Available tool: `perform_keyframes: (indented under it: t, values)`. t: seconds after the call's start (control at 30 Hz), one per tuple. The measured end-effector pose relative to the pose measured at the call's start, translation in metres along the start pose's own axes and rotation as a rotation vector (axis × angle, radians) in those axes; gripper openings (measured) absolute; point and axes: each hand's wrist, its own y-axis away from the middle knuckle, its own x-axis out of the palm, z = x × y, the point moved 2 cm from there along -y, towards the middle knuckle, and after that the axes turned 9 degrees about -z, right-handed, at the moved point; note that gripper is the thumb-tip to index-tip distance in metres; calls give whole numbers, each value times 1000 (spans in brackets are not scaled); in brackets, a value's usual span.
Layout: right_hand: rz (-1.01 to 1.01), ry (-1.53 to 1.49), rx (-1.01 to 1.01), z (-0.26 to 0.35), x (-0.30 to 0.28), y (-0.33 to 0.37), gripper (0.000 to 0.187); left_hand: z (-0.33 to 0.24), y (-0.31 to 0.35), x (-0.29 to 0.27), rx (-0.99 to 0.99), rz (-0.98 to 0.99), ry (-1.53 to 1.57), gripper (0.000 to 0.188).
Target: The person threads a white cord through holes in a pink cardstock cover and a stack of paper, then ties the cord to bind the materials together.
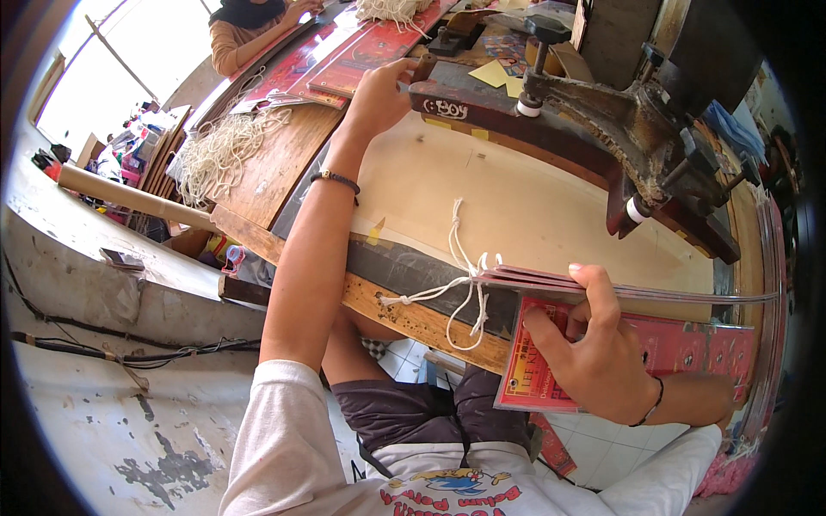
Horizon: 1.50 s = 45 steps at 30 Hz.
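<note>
The left hand [381, 99] is up at the far end of a dark bar [516, 133], its fingers curled in on a small brown handle [424, 67]. The right hand [602, 365] is down at the near side, thumb bent over the face of the red printed sheets [688, 348] and index finger stretched to their upper edges, so the stack is clamped between them. Those sheets lean over the near edge of the bench, their long edges running off to the right of the fingers, beyond the forearm. White cords [471, 273] trail from the left end of the stack, just left of the right fingertips, across a dark strip [413, 273].

Between the two sets of fingers a pale board [516, 206] spreads wide, giving an open stretch from the right index fingertip up to the bar. The bar bounds its far side, to the right of the left fingers, and a heavy metal bracket [619, 120] stands over that side. Nearer than the dark strip runs a worn wooden edge [413, 318], left of the right thumb. To the left of the left fingers lies a heap of pale string [228, 155]; beyond it sits another person [249, 43].
</note>
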Motion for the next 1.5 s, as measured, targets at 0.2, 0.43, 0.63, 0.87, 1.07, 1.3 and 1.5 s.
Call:
perform_keyframes:
  t: [0.2,0.43,0.63,0.87,1.07,1.3,1.5]
  values:
    - [-186,-108,-40,-7,4,-16,27,1,-3,-2,-13,20,3,36]
    - [185,-490,-475,-3,18,-16,31,-4,-8,-6,-15,-86,-72,41]
    - [183,-549,-370,-8,27,-15,28,-4,-6,-11,-89,-181,26,39]
    - [207,-576,-343,-9,27,-17,23,4,-4,1,40,-126,-84,33]
    - [244,-584,-352,-7,26,-22,22,6,-2,-2,19,-134,-33,39]
    - [237,-566,-339,-6,26,-22,21,-1,-2,-4,-90,-45,-120,42]
    - [250,-543,-309,-4,27,-20,22,3,-1,-8,-74,-68,-123,45]
